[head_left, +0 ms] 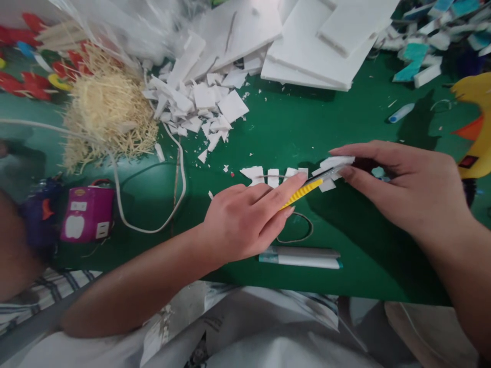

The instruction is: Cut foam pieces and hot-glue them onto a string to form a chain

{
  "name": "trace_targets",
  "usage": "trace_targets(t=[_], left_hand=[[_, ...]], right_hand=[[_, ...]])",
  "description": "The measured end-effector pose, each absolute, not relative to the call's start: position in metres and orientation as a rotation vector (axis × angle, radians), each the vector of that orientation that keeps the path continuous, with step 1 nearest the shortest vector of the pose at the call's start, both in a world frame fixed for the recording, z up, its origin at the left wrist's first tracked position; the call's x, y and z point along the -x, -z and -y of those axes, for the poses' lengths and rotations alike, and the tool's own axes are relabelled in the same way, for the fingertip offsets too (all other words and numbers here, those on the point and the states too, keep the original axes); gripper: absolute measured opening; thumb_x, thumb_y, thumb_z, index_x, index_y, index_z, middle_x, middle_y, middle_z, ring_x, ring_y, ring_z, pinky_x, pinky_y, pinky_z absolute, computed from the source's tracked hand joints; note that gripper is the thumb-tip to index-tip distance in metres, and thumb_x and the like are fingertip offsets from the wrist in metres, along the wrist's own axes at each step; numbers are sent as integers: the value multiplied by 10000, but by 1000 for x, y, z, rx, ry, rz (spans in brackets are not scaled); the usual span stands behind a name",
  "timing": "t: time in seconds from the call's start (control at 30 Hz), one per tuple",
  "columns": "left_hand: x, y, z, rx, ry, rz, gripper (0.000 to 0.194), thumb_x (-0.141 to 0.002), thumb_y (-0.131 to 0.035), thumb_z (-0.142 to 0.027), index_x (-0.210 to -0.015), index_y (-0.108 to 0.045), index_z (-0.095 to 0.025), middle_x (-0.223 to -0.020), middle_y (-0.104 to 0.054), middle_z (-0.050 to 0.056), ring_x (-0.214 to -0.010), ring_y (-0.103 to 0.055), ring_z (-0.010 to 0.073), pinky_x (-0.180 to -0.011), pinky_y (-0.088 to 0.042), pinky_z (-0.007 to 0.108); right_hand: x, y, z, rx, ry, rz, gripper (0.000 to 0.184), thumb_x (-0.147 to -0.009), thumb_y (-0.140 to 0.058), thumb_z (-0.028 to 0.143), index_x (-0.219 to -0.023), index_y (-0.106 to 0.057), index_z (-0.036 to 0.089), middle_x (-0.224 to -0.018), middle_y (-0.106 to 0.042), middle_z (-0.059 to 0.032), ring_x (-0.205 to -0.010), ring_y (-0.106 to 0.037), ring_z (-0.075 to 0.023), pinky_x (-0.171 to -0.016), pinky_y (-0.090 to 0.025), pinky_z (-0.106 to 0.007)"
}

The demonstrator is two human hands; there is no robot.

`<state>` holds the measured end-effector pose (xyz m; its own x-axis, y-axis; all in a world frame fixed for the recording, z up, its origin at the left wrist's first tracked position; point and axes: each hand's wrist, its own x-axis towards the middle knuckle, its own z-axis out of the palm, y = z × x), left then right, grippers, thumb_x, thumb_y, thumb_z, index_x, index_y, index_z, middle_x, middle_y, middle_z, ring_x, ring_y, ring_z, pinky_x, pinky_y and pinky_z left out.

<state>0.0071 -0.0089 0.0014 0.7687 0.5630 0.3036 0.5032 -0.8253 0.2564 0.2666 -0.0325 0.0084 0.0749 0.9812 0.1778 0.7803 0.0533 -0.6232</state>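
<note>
My left hand (249, 217) is closed around the yellow handle of a utility knife (303, 193), its index finger stretched along the top. The blade points up to the right and lies against a small white foam piece (333, 162). My right hand (414, 184) pinches that piece between thumb and fingers. Several small cut foam pieces (273, 177) lie in a row on the green table, partly hidden behind my left hand. Below the knife are a rubber band (307, 234) and a white foam strip (307, 258) with teal ends.
White foam sheets (307, 66) and a heap of scraps (199, 102) lie at the back. To the left are a pile of thin sticks (111, 107), a magenta power socket (88, 213) and a white cable (182, 179). A yellow glue gun (477, 97) stands at right. Another person's arm (15, 245) shows far left.
</note>
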Motion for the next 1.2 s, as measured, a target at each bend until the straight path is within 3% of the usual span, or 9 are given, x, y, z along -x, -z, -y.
trace_targets(t=[0.2, 0.4, 0.57, 0.73, 0.97, 1.2], left_hand=[[-8, -2, 9, -2819, -548, -864, 369, -1105, -410, -281, -1425, -554, -166, -880, -770, -36, -651, -652, 94, -610, -492, 253], [-8, -2, 9, -2849, -524, -867, 371, -1114, -383, -278, -1420, -553, -154, -875, -759, -37, -657, -650, 102, -602, -489, 272], [-9, 2, 8, -2837, -523, -870, 376, -1113, -383, -273, -1436, -536, -154, -858, -750, -44, -654, -659, 107, -582, -481, 280], [-10, 2, 8, -2816, -486, -882, 383, -1115, -389, -282, -1449, -529, -158, -912, -764, -29, -712, -695, 106, -583, -483, 271], [-10, 1, 8, -2813, -494, -887, 380, -1116, -379, -281, -1434, -545, -157, -894, -750, -30, -704, -692, 112, -580, -482, 271], [-9, 1, 8, -2823, -497, -895, 379, -1115, -371, -281, -1433, -541, -165, -876, -742, -33, -686, -676, 105, -575, -469, 261]], right_hand=[[-268, -8, 32, 1757, -477, 1698, 167, -851, -730, 339, -977, -839, 342, -554, -580, 57, -409, -347, -82, -451, -402, -247], [-275, 2, 34, 1614, -412, 1771, 163, -918, -694, 325, -1025, -817, 333, -927, -781, 35, -649, -632, -108, -567, -493, -251], [-273, -6, 35, 1662, -396, 1847, 221, -972, -610, 286, -1083, -801, 297, -1010, -785, 2, -776, -681, -126, -645, -523, -281], [-269, -8, 34, 1773, -348, 1726, 326, -935, -540, 146, -1063, -810, 277, -1020, -792, 8, -882, -719, -132, -738, -572, -285], [-273, -8, 33, 1832, -377, 1648, 364, -853, -613, 90, -1074, -819, 293, -977, -818, 37, -844, -756, -130, -784, -632, -283], [-272, -6, 33, 1844, -350, 1604, 209, -873, -699, 233, -1020, -829, 304, -899, -811, 33, -731, -720, -111, -670, -597, -259]])
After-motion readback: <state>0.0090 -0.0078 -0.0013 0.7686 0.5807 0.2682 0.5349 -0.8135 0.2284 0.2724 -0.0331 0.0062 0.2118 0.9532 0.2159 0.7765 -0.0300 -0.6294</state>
